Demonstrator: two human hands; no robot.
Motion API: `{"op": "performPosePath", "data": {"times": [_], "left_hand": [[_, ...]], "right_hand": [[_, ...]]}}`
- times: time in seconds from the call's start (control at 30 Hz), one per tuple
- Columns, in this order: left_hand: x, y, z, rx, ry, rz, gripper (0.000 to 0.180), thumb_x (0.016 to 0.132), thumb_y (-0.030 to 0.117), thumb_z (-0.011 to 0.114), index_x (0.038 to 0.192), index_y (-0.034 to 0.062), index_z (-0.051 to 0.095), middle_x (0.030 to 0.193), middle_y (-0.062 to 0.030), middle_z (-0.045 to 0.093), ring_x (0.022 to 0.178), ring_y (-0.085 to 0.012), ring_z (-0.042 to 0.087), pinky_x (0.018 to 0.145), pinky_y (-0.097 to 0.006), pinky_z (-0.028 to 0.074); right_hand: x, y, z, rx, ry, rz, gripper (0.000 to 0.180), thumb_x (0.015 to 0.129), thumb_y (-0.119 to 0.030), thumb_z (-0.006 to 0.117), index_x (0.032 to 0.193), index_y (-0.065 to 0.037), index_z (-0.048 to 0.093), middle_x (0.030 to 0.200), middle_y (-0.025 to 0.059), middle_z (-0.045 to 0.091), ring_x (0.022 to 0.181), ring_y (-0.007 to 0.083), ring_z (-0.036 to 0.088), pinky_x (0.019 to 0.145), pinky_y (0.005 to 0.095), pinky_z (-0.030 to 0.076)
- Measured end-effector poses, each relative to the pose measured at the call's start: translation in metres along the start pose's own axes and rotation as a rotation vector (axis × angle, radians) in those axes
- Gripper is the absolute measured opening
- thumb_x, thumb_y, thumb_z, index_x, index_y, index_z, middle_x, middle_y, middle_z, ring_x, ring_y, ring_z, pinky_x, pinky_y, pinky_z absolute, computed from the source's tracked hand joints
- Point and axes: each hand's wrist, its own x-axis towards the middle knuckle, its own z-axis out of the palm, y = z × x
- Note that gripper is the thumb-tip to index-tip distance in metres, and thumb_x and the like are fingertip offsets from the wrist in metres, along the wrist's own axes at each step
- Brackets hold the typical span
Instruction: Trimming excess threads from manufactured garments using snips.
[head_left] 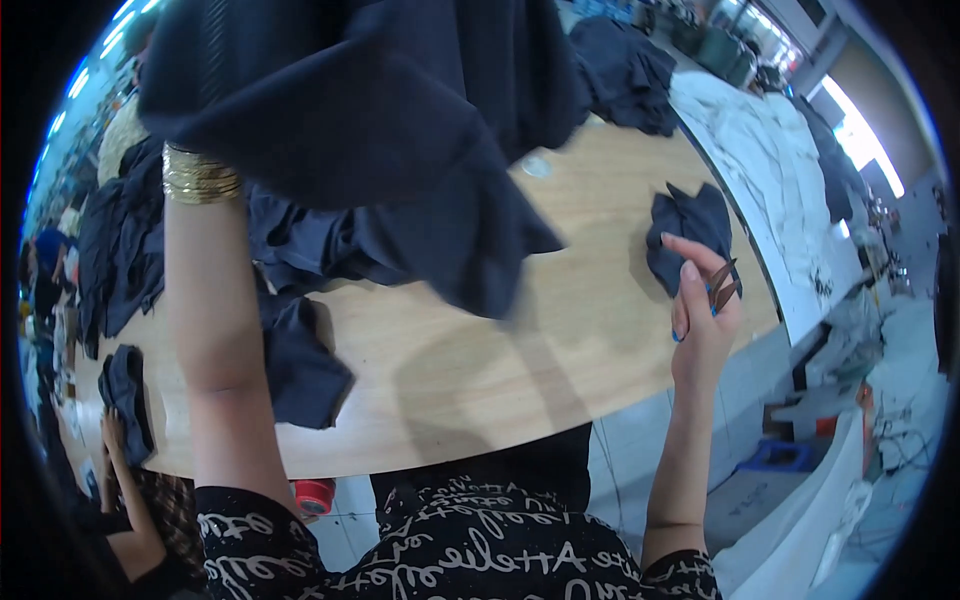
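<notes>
A dark navy garment is lifted above the table on my left side, its lower corners hanging down over the tabletop. My left arm, with several gold bangles at the wrist, reaches up under it; the cloth hides that hand and its fingers. On the right, my right hand holds a pair of thread snips in its curled fingers, the dark blades sticking out and a bit of blue showing below. Its index finger points forward, just over a small dark cloth piece on the table.
More dark garments lie on the wooden table, including a folded piece beside my left arm and a heap at the far edge. White cloth covers a surface to the right. At far left, another person's hand touches dark cloth.
</notes>
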Motion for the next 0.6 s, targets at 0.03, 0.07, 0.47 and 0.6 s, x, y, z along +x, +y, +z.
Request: {"op": "performPosePath", "data": {"times": [0.03, 0.07, 0.47, 0.6], "left_hand": [[-0.008, 0.004, -0.001, 0.009, -0.036, -0.068, 0.033, 0.100, 0.018, 0.036, 0.118, -0.0062, 0.048, 0.114, -0.0143, 0.058, 0.099, -0.0195, 0.058, 0.090, -0.032, 0.049], [-0.008, -0.008, -0.009, -0.013, -0.088, -0.141, 0.032, 0.100, 0.018, 0.037, 0.119, -0.0051, 0.048, 0.116, -0.0133, 0.057, 0.101, -0.0192, 0.058, 0.092, -0.032, 0.048], [-0.226, -0.227, -0.018, 1.054, 0.385, -0.694, 0.023, 0.086, -0.001, 0.053, 0.106, 0.0040, 0.062, 0.082, -0.0103, 0.067, 0.068, -0.0157, 0.067, 0.056, -0.026, 0.052], [-0.250, -0.223, 0.000, 1.280, 0.397, -0.511, 0.012, 0.085, 0.005, 0.061, 0.095, 0.0061, 0.067, 0.086, -0.0088, 0.068, 0.069, -0.0163, 0.067, 0.059, -0.025, 0.049]], "right_hand": [[-0.003, -0.004, -0.001, 0.137, 0.003, 0.016, 0.019, 0.090, -0.011, 0.057, 0.105, 0.000, 0.064, 0.084, -0.0026, 0.061, 0.057, -0.0020, 0.038, 0.052, 0.0144, 0.029], [-0.004, -0.001, -0.008, 0.119, 0.034, 0.032, 0.019, 0.090, -0.011, 0.057, 0.105, 0.000, 0.064, 0.084, -0.0026, 0.061, 0.057, -0.0020, 0.038, 0.052, 0.0144, 0.029], [-0.061, 0.121, -0.065, -0.495, -0.084, 0.129, 0.010, 0.086, -0.005, 0.060, 0.094, -0.001, 0.064, 0.089, 0.0064, 0.065, 0.079, 0.0154, 0.060, 0.072, 0.0253, 0.045], [-0.080, 0.113, -0.050, -0.547, -0.045, 0.234, 0.009, 0.085, -0.005, 0.061, 0.093, -0.002, 0.065, 0.087, 0.0059, 0.064, 0.075, 0.0145, 0.059, 0.068, 0.0253, 0.045]]}}
